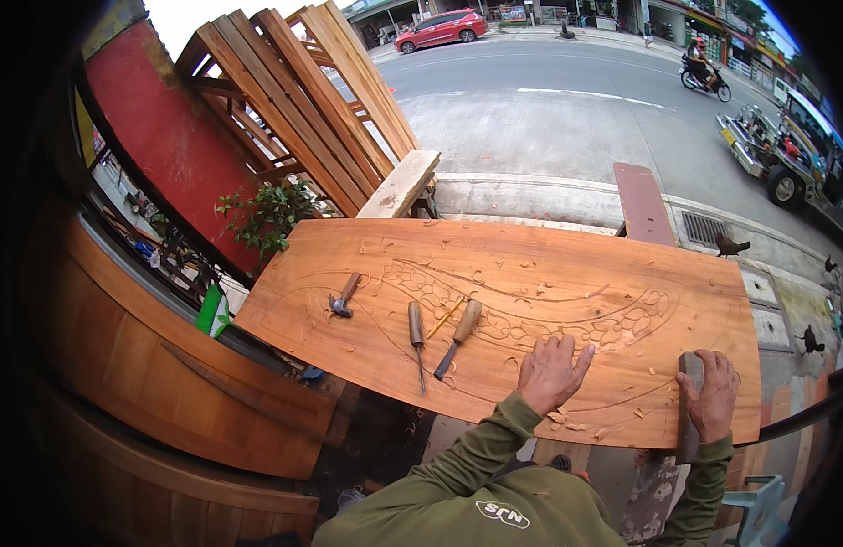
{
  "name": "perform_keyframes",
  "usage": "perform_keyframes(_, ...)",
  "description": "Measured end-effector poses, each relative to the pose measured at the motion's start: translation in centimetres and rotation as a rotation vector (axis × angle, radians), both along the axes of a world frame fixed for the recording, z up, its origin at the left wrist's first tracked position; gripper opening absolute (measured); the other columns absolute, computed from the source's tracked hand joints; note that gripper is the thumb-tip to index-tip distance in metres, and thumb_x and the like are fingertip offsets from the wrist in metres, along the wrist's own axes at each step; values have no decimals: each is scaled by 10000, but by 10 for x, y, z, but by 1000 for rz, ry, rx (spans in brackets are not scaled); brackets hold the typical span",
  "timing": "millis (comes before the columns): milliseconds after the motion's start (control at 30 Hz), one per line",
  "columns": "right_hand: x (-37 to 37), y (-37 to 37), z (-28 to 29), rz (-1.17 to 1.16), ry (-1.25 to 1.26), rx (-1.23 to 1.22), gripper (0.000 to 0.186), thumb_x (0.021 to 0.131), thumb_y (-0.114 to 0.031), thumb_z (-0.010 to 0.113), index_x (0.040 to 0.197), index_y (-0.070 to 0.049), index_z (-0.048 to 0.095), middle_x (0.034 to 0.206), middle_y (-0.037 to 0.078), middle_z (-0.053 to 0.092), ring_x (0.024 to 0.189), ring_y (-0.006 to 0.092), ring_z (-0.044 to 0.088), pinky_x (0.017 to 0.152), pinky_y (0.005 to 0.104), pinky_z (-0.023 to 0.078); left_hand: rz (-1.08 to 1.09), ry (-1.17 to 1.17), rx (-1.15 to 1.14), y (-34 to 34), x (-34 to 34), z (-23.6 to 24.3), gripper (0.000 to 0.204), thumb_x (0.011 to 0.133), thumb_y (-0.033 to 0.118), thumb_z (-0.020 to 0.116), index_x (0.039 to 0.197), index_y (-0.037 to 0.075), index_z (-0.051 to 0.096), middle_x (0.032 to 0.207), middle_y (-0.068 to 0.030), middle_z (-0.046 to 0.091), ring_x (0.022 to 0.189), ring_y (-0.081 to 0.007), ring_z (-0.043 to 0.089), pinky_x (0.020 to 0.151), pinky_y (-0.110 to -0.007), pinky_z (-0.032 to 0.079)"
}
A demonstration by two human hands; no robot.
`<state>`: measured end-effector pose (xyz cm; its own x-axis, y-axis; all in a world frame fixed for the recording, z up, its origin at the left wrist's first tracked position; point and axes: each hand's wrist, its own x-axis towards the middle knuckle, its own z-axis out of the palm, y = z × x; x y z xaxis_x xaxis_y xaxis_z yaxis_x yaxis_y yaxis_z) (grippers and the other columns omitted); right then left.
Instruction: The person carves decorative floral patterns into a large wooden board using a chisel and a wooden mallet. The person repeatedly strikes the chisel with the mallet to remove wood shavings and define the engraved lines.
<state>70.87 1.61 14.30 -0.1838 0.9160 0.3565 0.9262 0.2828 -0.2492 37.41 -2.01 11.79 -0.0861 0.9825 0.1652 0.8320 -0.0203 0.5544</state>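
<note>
A wide wooden panel [349,246] lies before me, carved with a curving band of leaves and flowers and strewn with curled shavings. My left hand [553,374] rests on it, fingers stretched out, at the lower edge of the carving. Near the right end, my right hand [711,397] grips a long dark grey block [687,421] standing across the panel's near edge; whether it is a whetstone I cannot tell. Left of my hands lie a wood-handled chisel [461,337], a thinner chisel [417,342], a yellow pencil [446,316] and a claw hammer [345,297].
Tall timber frames [294,100] lean at the back left, by a leafy plant [267,214]. More wooden panels [185,365] stand at the left. A light blue plastic stool [759,506] is at the lower right. Dark birds [731,244] stand beyond the right end; a road [549,87] with vehicles runs behind.
</note>
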Motion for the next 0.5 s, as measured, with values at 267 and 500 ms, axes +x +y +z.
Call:
perform_keyframes(267, 45, -23, -18, -102, 18, -200, 545, 838, -235, 876, 1307, -78, 646, 1267, 186, 644, 1226, 415, 581, 1054, 532, 459, -96, -120, -160, 3, 46, -12, 543, 1124, 566, 483, 1122, 45, 637, 1078, -199, 719, 1059, -408, 686, 902, -538, 550)
perform_keyframes(500, -11, -33, 6, -169, 167, -34, 602, 902, -370, 841, 1386, -71, 646, 1356, 209, 634, 1271, 419, 590, 1095, 533, 458, -400, 139, -343, 10, -44, 42, 652, 1126, 626, 409, 1217, 50, 700, 1158, -174, 728, 1147, -352, 677, 967, -495, 535)
